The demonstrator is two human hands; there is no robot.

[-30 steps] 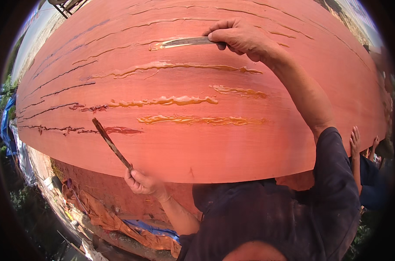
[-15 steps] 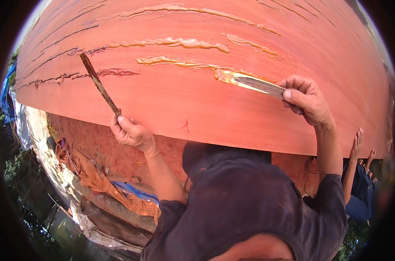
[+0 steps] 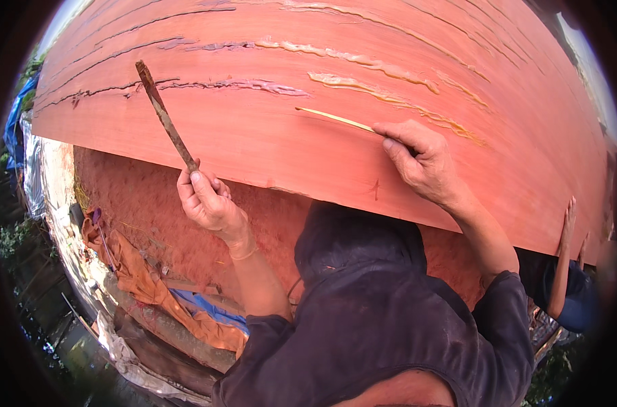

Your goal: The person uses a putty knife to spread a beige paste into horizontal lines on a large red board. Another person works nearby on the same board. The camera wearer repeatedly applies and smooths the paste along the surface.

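Observation:
A large reddish, curved-looking wooden slab [image 3: 254, 146] spreads before me, with dark cracks [image 3: 91, 93] running along it. Thick amber paste [image 3: 383, 100] lies in ridges along some of these lines. My left hand [image 3: 212, 203] pinches the lower end of a narrow dark-brown stick [image 3: 162, 112], which points up over the slab. My right hand [image 3: 420, 163] grips a flat, pale-edged spatula [image 3: 335, 118], seen nearly edge-on. Its tip is below the left end of the lower paste ridge; whether it touches the wood I cannot tell.
Another person's hand [image 3: 569, 220] is against the slab's edge at far right. Below the slab is reddish ground [image 3: 145, 197]. Orange cloth [image 3: 142, 271], a blue sheet [image 3: 210, 311] and wooden poles lie at lower left.
My right hand has moved left and away from the paste line, turning the spatula from flat-side view to edge-on. My left hand still holds the stick. The view has shifted along the slab.

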